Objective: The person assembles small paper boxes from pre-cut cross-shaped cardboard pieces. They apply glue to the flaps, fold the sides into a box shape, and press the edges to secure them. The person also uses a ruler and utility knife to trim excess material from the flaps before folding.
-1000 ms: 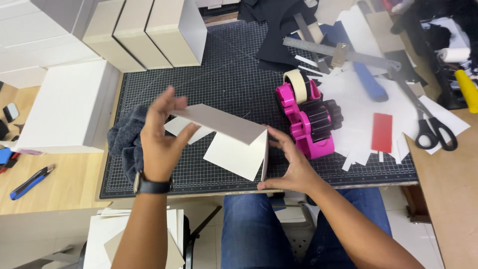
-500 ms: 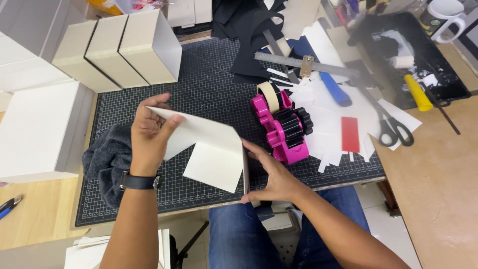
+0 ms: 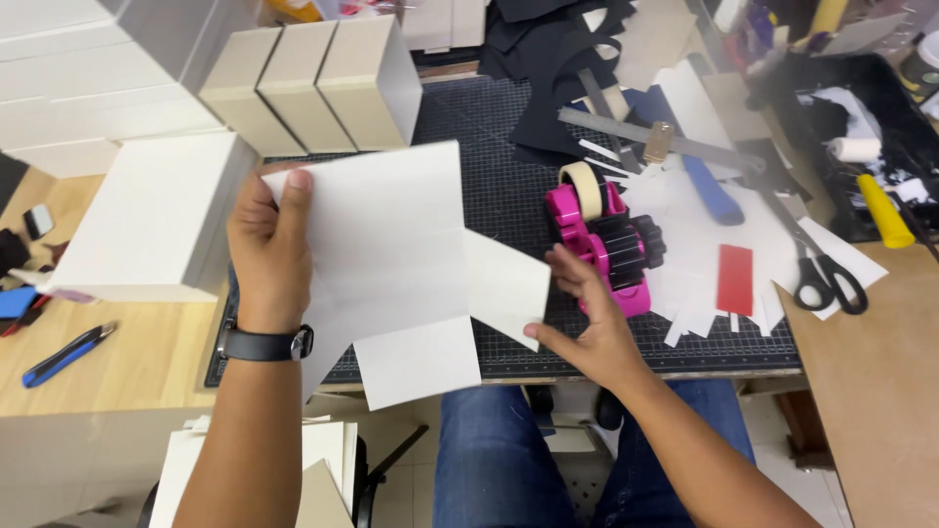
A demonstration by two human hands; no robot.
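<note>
black wristwatch (image 3: 264, 343), bare forearms, blue jeans (image 3: 509, 460).

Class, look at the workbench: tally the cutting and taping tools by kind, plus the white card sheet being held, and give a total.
Pink tape dispenser: 1
Scissors: 1
Blue utility knife: 1
Metal ruler: 1
White card sheet, gripped by the left hand and touched by the right hand: 1
Total: 5
</note>
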